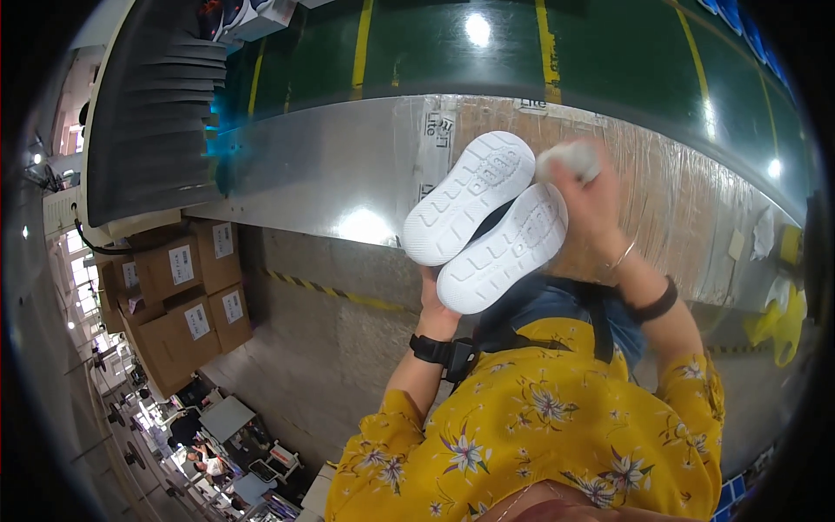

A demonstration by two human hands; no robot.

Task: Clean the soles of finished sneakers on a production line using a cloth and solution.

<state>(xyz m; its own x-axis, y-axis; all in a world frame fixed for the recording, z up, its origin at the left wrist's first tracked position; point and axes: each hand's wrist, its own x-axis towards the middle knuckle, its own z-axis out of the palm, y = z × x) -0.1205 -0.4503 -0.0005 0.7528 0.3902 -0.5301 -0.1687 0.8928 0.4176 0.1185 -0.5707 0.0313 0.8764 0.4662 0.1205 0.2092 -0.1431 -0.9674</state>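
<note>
A pair of shoes is held up side by side, with the white soles facing me: one sole (pixel 474 196) lies farther left, the other sole (pixel 504 252) nearer. My left hand (pixel 435 300) grips the pair from beneath, and its fingers are mostly hidden behind the shoes. In my right hand (pixel 596 204), just right of the soles' far ends, is a crumpled white cloth or wad (pixel 570 162). That hand is smeared by motion, but its fingers are closed round the wad. Whether the wad touches a sole I cannot tell.
Taped cardboard (pixel 670 191) covers the right part of the metal bench (pixel 322 165). Beyond runs a green conveyor belt (pixel 444 52) with yellow stripes, entering a machine with dark curtain strips (pixel 165 113). Stacked cartons (pixel 183 296) stand at left; a yellow plastic bag (pixel 783 322) hangs at right.
</note>
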